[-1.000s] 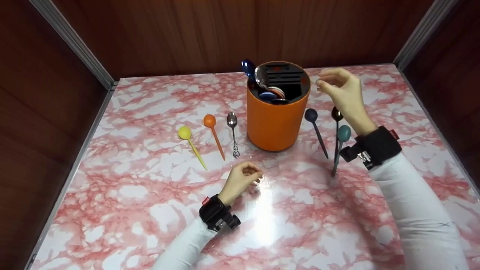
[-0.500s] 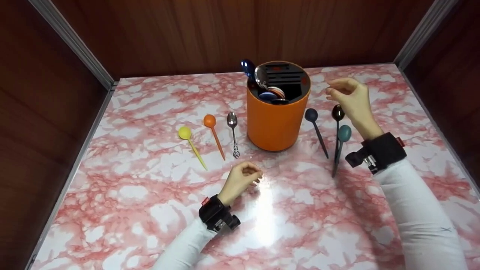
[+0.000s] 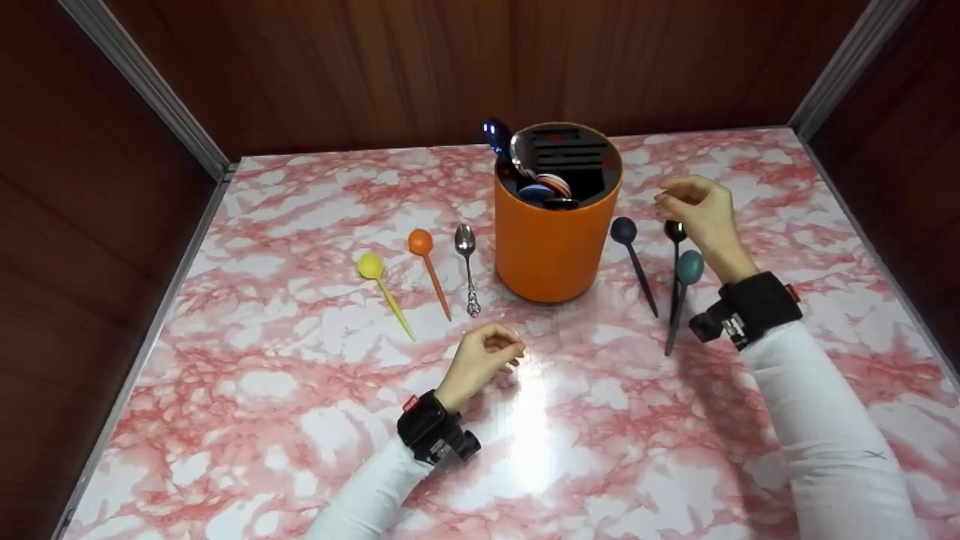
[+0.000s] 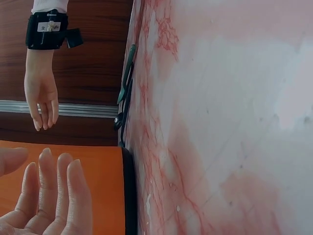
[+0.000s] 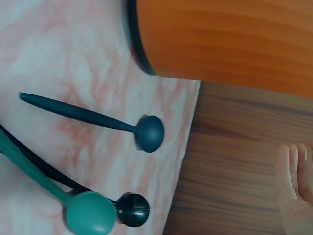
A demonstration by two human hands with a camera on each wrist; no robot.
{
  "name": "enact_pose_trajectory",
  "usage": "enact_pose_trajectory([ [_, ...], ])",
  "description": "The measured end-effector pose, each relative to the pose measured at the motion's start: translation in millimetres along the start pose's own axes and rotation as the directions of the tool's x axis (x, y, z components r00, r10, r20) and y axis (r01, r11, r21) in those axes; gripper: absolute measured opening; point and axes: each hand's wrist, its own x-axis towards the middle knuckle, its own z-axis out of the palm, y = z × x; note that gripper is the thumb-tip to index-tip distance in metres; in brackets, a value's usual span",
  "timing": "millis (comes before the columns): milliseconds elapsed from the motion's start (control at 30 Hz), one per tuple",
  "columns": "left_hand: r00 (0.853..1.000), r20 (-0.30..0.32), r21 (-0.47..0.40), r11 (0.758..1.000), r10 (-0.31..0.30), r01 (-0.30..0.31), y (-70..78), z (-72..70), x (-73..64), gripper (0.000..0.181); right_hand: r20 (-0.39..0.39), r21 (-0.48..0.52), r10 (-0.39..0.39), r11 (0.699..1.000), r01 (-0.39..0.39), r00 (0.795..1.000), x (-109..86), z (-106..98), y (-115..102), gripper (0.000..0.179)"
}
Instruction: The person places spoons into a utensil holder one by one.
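Note:
My right hand (image 3: pixel 705 217) hovers to the right of the orange cylindrical holder (image 3: pixel 551 255), fingers loosely bent and holding nothing. Below it lie a shiny black spoon (image 3: pixel 676 231), partly hidden by the hand, and a teal spoon (image 3: pixel 689 267) whose handle crosses the black one. A dark blue spoon (image 5: pixel 149 133) lies between these and the holder. In front of the holder, my left hand (image 3: pixel 478 364) stays with relaxed fingers and nothing in it. Several spoons, among them a blue metallic one (image 3: pixel 496 137) and a silver one (image 3: pixel 523 152), stand in the holder's top.
Left of the holder lie a silver spoon (image 3: pixel 465 241) with an ornate handle, an orange spoon (image 3: pixel 421 243) and a yellow spoon (image 3: pixel 370 266). The red-and-white marbled table (image 3: pixel 262 450) is bounded by dark wooden walls (image 3: pixel 360 75) at the back and sides.
My right hand has moved away from the holder to the right, then lower toward the black and teal spoons. The left hand and all spoons have stayed in place.

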Motion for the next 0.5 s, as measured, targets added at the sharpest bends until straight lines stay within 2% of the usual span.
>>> enact_pose_trajectory([
  [200, 1.0, 0.002, 0.008, 1.0, -0.006, 0.006, 1.3, 0.3, -1.0, 0.014, -0.002, 0.01, 0.035, 0.999, -0.035, 0.999, 1.7, -1, 14, 0.013],
  [500, 1.0, 0.008, -0.015, 0.999, -0.03, 0.03, 1.7, 1.3, -0.8, 0.013, 0.016, -0.036, 0.069, 0.997, -0.069, 0.997, -1.1, 0, 34, 0.019],
])
